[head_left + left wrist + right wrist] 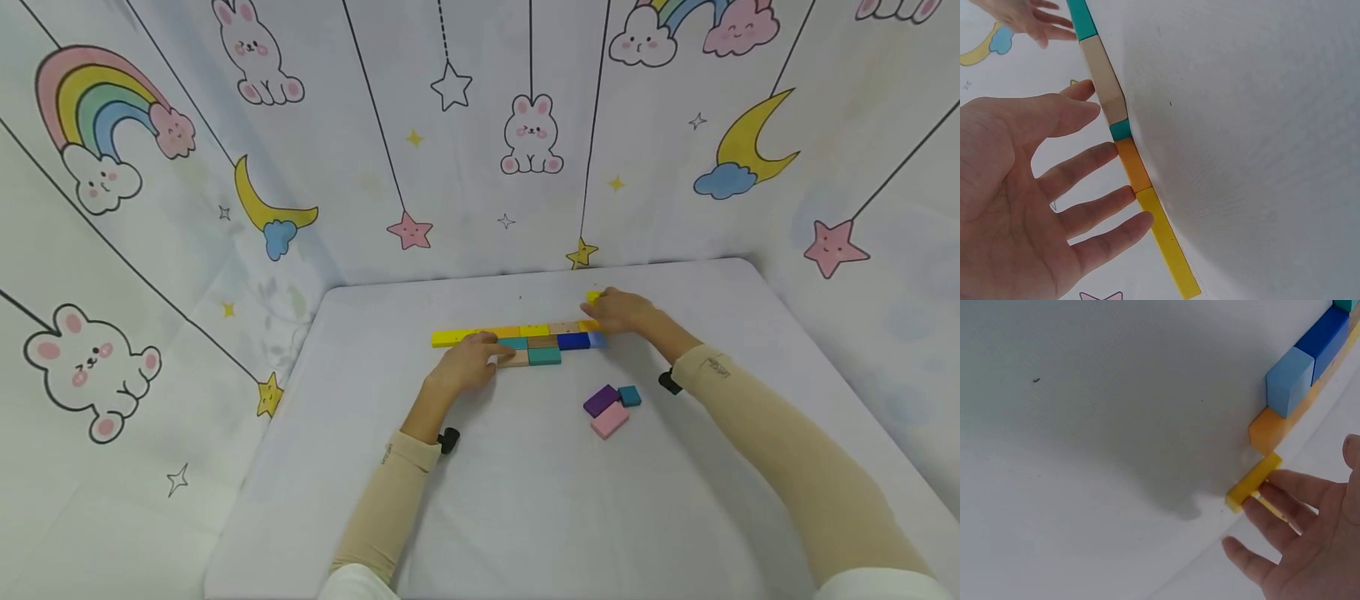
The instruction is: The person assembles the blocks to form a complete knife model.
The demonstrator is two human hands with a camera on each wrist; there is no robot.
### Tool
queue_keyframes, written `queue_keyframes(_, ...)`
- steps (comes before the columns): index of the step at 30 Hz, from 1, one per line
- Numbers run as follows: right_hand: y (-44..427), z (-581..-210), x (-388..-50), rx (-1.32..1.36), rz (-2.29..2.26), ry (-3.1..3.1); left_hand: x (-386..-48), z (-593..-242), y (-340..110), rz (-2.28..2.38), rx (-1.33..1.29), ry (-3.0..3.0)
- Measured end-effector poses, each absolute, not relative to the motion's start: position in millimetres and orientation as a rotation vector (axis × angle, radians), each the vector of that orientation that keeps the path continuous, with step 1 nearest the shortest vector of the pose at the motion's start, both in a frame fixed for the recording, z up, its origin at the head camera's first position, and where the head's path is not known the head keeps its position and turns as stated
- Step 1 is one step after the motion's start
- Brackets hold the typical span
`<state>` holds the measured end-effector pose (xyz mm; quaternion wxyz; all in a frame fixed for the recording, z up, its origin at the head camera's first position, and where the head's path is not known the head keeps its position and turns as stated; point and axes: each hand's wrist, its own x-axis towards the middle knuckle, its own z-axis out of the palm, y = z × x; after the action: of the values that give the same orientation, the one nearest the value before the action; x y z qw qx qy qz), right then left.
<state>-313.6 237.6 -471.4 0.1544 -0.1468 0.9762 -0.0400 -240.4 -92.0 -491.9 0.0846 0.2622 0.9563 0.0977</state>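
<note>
Rows of flat coloured blocks lie edge to edge on the white table. A long yellow block [448,338] forms the left end of the back row, and an orange block [1268,429] its right end. My left hand [467,363] rests at the left part of the rows, its spread fingers touching the orange block [1133,164] and its neighbours. At the far right end, my right hand [626,312] has its fingertips against a small yellow block [1254,481], with the thumb held apart. That block is slightly separate from the orange one.
Purple [602,401], pink [610,420] and small teal [629,396] blocks lie loose in front of the rows, to the right. A white patterned cloth [480,192] hangs behind the table [525,500].
</note>
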Motion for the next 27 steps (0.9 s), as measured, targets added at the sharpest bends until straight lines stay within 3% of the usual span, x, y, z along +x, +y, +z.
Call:
queue_keyframes(10,253,-479,-313,-0.535,-0.075,2.819,-239,-491,-93,0.299,0.778,2.851)
queue_keyframes(27,269,-477,-296,-0.421,-0.233,2.860,-239,-492,-94,0.313,0.797,2.854)
